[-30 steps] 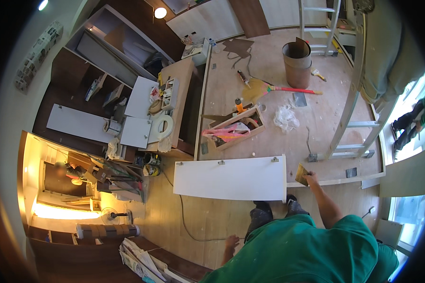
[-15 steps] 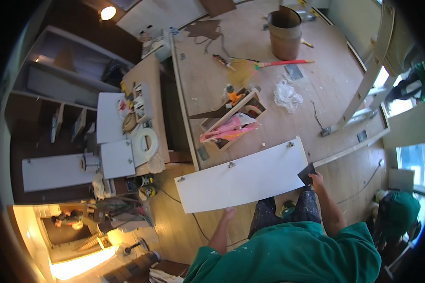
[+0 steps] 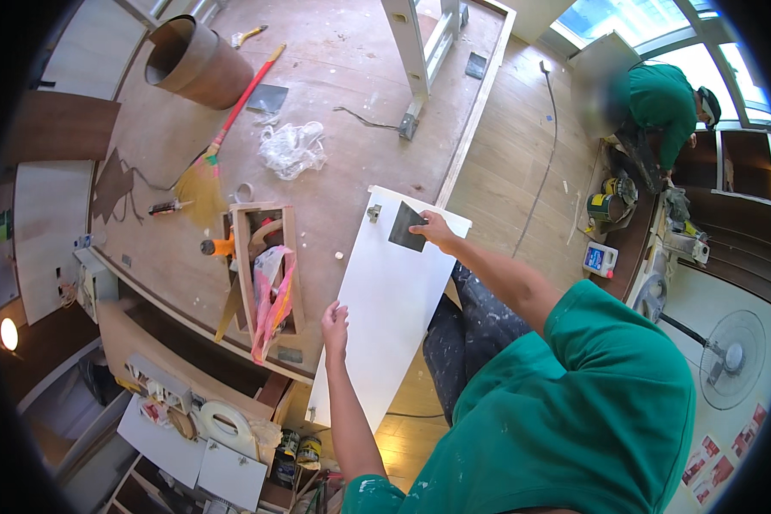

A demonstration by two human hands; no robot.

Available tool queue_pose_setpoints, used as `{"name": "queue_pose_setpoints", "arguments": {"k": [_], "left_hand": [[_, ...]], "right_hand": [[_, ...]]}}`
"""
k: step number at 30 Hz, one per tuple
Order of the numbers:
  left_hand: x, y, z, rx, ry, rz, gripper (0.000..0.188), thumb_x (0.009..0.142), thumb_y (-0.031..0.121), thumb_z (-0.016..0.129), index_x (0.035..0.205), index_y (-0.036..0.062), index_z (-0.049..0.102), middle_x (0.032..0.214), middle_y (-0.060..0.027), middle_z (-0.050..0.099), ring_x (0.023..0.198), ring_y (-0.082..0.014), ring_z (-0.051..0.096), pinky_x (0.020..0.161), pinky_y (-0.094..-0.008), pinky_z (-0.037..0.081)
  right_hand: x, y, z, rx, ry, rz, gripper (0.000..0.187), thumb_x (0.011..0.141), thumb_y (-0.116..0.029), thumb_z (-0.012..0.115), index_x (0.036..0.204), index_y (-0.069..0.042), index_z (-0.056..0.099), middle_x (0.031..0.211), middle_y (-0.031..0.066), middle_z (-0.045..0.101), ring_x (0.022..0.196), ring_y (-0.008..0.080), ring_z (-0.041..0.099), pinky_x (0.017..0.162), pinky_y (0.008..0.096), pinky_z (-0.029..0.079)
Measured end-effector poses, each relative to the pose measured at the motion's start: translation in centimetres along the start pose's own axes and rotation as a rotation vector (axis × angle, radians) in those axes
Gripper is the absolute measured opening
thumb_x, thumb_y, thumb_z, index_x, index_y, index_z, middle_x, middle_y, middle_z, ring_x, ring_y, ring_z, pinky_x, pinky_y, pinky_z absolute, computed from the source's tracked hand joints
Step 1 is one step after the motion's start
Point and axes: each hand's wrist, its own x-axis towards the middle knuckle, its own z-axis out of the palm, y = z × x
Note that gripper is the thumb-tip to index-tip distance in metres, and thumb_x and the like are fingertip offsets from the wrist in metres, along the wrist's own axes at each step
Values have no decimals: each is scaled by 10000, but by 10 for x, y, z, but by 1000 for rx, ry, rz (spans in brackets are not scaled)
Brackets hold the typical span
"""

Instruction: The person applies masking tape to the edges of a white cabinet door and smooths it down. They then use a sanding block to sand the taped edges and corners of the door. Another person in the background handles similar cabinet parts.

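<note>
A long white cabinet door panel [image 3: 394,300] with metal hinges lies in front of me, partly over the edge of a low wooden platform. My right hand [image 3: 435,231] grips a dark square sheet of sandpaper [image 3: 407,228] by its edge, over the panel's far end beside a hinge [image 3: 373,213]. Near the panel's left long edge is my left hand [image 3: 335,330], its fingers loosely bent and apart, with nothing in them. Whether it touches the panel I cannot tell.
On the platform [image 3: 317,81] stand a wooden toolbox [image 3: 242,283], a plastic bag [image 3: 293,150], a red-handled broom [image 3: 240,111], a brown bucket [image 3: 199,64] and a ladder [image 3: 411,51]. A co-worker in green [image 3: 660,103] bends at the right, near paint cans [image 3: 608,206] and a fan [image 3: 732,355].
My view has swung to the right. The right hand has brought the sandpaper from the panel's near corner to over its far end, by the hinge. My left hand has risen beside the panel's edge.
</note>
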Motion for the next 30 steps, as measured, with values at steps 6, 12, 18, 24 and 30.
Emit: {"name": "queue_pose_setpoints", "arguments": {"k": [6,12,18,24,30], "left_hand": [[115,57,71,-27,-91,117,505,961,276,667,1360,-11,551,1106,-56,648,973,-125,599,817,-291,505],[274,60,111,138,11,236,510,915,220,726,1314,-61,576,1169,-166,688,1002,-197,665,867,-315,528],[343,82,158,324,-157,253,525,888,170,748,1340,-33,574,1192,-183,689,1043,-225,674,880,-332,536],[357,85,165,434,-287,192,360,935,169,709,1246,-1,642,1096,-106,708,964,-176,657,803,-310,538],[342,107,176,265,-364,41,174,963,164,669,1075,31,678,925,-34,672,847,-136,636,769,-310,547]], "right_hand": [[70,26,-7,74,7,-2,368,826,-155,786,1141,1,678,956,98,709,843,166,661,738,331,516],[118,-6,10,-132,119,-113,455,848,-267,782,1176,26,670,1052,135,717,959,202,663,868,350,506],[160,-5,20,-201,109,-94,543,831,-319,785,1220,41,666,1113,193,712,999,256,683,886,370,516],[170,7,36,-254,110,-131,522,782,-354,796,1149,7,709,1033,225,728,942,304,714,838,409,532],[159,-14,45,-270,157,-69,403,774,-308,741,1065,-28,741,877,185,740,803,305,722,758,402,548]]}}
